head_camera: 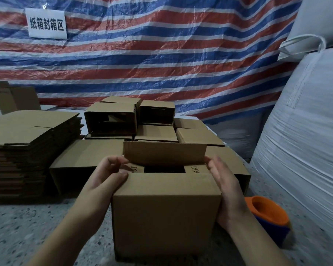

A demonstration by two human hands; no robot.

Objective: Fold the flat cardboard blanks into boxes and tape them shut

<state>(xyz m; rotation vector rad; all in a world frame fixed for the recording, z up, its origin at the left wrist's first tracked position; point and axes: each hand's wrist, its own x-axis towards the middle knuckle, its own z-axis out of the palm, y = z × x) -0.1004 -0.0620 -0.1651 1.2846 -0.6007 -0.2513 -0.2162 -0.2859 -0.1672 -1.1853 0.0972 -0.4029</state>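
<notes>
Centre foreground: a cardboard box (165, 214) stands upright on the speckled bench (27, 227), held between both hands. The left hand (106, 177) grips the box's upper left corner, thumb on the near top flap (167, 182) and fingers curled over the left edge. The right hand (224, 187) lies flat against the box's right side, fingers straight and reaching to the far flap (164, 155), which stands nearly upright. Between the two long flaps a dark square gap shows, flanked by the folded-in side flaps with partly readable print. Left of frame: a tall stack of flat blanks (27, 143). Behind the held box: a cluster of folded boxes (142, 121), several lying on their sides with open ends visible. Lower right: an orange and blue tape dispenser (269, 215) on the bench, just beside the right wrist. Background: a red, white and blue striped tarpaulin (161, 54) bearing a white sign (46, 24); white bulk sacks (306, 131) at right.
</notes>
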